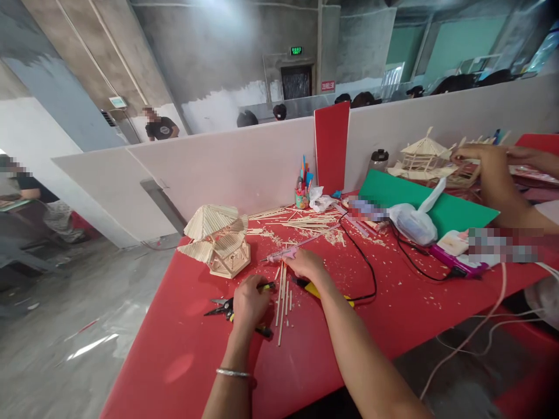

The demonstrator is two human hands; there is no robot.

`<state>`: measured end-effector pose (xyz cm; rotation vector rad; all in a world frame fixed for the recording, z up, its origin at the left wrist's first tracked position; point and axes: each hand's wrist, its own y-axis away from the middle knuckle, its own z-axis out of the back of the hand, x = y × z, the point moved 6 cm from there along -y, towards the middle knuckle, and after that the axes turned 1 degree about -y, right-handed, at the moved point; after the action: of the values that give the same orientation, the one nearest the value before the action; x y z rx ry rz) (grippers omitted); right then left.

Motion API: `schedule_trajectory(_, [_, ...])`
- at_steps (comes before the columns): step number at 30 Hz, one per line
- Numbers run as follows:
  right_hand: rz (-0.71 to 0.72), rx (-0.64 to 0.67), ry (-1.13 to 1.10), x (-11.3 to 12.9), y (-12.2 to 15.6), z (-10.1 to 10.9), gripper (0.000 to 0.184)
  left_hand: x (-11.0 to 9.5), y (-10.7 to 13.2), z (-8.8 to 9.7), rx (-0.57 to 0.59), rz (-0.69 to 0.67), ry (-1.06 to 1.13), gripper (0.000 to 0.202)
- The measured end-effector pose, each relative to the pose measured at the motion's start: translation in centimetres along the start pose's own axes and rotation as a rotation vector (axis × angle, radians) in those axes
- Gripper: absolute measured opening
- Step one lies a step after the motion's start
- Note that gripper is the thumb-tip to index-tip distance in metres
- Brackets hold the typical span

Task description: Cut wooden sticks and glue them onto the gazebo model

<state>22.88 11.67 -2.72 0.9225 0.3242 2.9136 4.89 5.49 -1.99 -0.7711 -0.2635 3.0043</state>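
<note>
On the table: stick model at left rear; loose sticks lie between left hand and right hand; cutters under left hand; pen cup behind.

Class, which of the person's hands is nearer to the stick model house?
Left. The left hand sits just in front of the stick model house, gripping cutters; the right hand lies farther off to its right.

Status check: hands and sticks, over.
Left hand gripping cutters. Right hand palm-down at top of sticks, grip unclear. Sticks loose on red table. Black cord beside right wrist.
</note>
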Motion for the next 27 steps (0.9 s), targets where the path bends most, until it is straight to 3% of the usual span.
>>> schedule_trajectory(9, [-0.017,-0.058,0.193,0.1,0.3,-0.2,0.057,0.7,0.7,0.3,-0.004,0.057,0.001,0.02])
schedule_trajectory(19, [-0.014,-0.107,0.206,-0.3,0.3,0.1,0.071,1.3,0.7,1.5,0.023,0.087,-0.025,0.024])
schedule_trajectory(24, [-0.019,-0.209,0.198,-0.4,0.4,1.0,0.054,1.1,0.8,1.0,0.104,0.061,-0.025,0.026])
schedule_trajectory(27, [0.077,-0.251,0.179,0.3,0.7,1.5,0.038,1.5,0.9,0.9,0.119,0.095,-0.043,0.027])
